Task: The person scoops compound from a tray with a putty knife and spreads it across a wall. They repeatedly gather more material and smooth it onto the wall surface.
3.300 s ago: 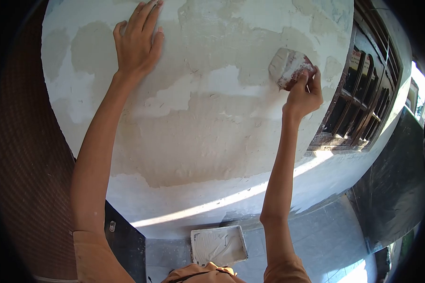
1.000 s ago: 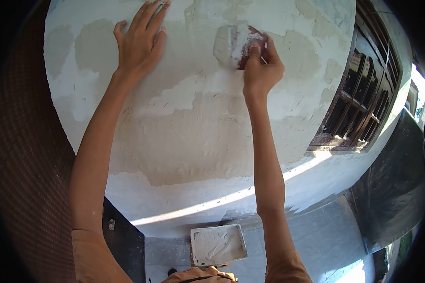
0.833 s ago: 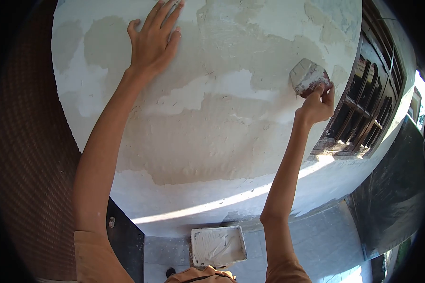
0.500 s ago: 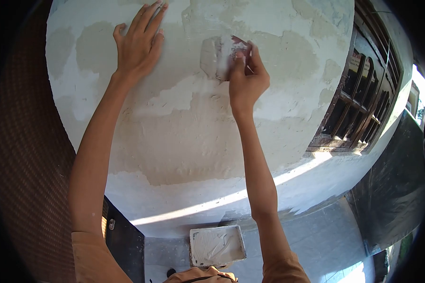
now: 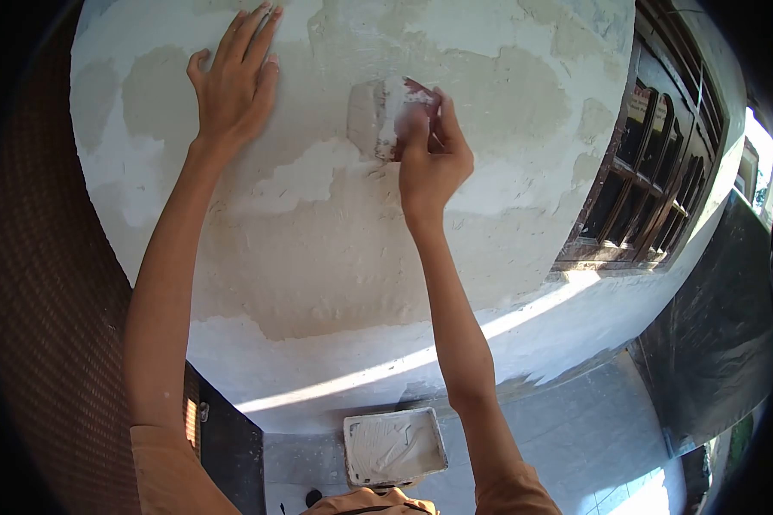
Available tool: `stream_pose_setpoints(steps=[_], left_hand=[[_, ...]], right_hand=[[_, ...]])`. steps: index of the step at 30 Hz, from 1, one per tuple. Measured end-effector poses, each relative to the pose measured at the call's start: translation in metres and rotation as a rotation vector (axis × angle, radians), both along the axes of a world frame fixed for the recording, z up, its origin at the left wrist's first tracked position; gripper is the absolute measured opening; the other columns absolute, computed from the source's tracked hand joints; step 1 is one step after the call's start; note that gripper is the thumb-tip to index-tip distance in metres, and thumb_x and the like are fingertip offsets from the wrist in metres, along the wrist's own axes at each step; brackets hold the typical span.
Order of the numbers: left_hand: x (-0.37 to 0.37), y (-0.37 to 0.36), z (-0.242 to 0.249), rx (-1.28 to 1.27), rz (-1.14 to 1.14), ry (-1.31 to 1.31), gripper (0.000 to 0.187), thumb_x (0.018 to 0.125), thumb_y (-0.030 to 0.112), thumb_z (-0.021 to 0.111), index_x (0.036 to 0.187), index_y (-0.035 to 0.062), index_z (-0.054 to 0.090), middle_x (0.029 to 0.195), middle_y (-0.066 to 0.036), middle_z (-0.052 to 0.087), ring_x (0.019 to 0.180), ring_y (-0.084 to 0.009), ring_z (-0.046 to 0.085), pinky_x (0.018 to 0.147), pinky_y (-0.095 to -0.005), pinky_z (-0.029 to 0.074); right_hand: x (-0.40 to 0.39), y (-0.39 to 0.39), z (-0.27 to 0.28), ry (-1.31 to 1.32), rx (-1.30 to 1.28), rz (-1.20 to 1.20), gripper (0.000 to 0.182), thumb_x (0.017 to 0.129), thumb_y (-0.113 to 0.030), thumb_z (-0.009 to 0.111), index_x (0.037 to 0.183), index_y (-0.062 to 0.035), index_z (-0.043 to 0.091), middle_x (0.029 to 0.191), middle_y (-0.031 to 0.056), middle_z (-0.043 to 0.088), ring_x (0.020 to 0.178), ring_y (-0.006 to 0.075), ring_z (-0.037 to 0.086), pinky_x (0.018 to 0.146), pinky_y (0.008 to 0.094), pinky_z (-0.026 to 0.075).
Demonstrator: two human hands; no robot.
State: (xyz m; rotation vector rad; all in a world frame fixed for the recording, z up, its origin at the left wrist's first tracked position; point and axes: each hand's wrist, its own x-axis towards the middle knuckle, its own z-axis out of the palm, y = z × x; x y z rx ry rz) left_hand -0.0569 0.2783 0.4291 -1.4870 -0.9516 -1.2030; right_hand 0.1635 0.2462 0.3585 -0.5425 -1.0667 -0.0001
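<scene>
My left hand [image 5: 234, 93] lies on the upper left of a wall [image 5: 378, 283], fingers spread and holding nothing. In my right hand [image 5: 435, 167] is a flat reddish-brown putty spreader [image 5: 419, 88], gripped between thumb and fingers. White putty coats part of its face, and its left edge is against the wall. A pale putty patch [image 5: 365, 120] shows directly left of the spreader. Across the wall, beige-grey smoothed areas alternate with whiter ones. The fingertips behind the spreader are partly hidden.
Below on the grey floor [image 5: 567, 438] stands a rectangular tray [image 5: 439, 439] with white putty. A dark wooden window [image 5: 640, 180] is set into the wall at right. Dark sheeting [image 5: 717, 326] hangs beyond it. Brown woven material [image 5: 43, 283] borders the left side.
My right hand and the spreader have moved slightly down the wall. My left hand stays at its place on the wall. The camera view has shifted slightly.
</scene>
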Motion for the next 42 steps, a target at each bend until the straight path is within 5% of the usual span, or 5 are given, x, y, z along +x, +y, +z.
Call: stream_pose_setpoints(steps=[5,10,21,29,42], left_hand=[[0.010,-0.021,0.000,-0.122,0.014,-0.053,0.059,0.086,0.011,0.044,0.145,0.0009,0.038,0.152,-0.015,0.035,0.143,-0.0302,0.027,0.110,-0.0569,0.017],[0.002,0.007,-0.002,0.105,-0.007,-0.019,0.056,0.093,0.019,0.042,0.149,0.0233,0.039,0.152,0.002,0.039,0.143,-0.0173,0.032,0.109,-0.0508,0.015],[0.006,0.012,-0.003,0.131,-0.061,-0.043,0.056,0.090,0.018,0.046,0.147,0.0211,0.042,0.151,0.003,0.040,0.141,-0.0182,0.034,0.108,-0.0518,0.018],[0.005,0.011,-0.002,0.160,-0.052,-0.018,0.056,0.089,0.018,0.047,0.145,0.0202,0.044,0.150,0.003,0.042,0.139,-0.0186,0.037,0.107,-0.0525,0.018],[0.006,0.010,-0.003,0.164,-0.041,-0.033,0.057,0.089,0.018,0.047,0.146,0.0190,0.043,0.150,0.002,0.042,0.140,-0.0189,0.036,0.107,-0.0513,0.020]], right_hand=[[0.109,-0.015,-0.006,0.400,0.126,-0.208,0.034,0.094,0.002,0.053,0.127,0.0064,0.056,0.104,0.0203,0.068,0.082,0.0214,0.070,0.070,0.0331,0.062],[0.027,-0.024,0.012,0.128,0.123,0.085,0.033,0.094,-0.002,0.057,0.126,0.0048,0.059,0.091,0.0109,0.069,0.071,0.0100,0.060,0.057,0.0237,0.051],[0.113,-0.016,0.016,0.456,0.198,-0.269,0.035,0.092,0.000,0.057,0.126,0.0070,0.057,0.102,0.0201,0.068,0.079,0.0226,0.070,0.063,0.0300,0.062],[-0.038,0.009,0.054,-0.137,0.119,0.142,0.031,0.090,-0.003,0.062,0.121,0.0020,0.063,0.083,0.0069,0.069,0.065,0.0086,0.054,0.063,0.0227,0.045],[0.025,-0.010,0.058,0.201,0.240,0.158,0.033,0.092,0.002,0.057,0.124,0.0058,0.060,0.100,0.0163,0.069,0.079,0.0141,0.065,0.069,0.0261,0.053]])
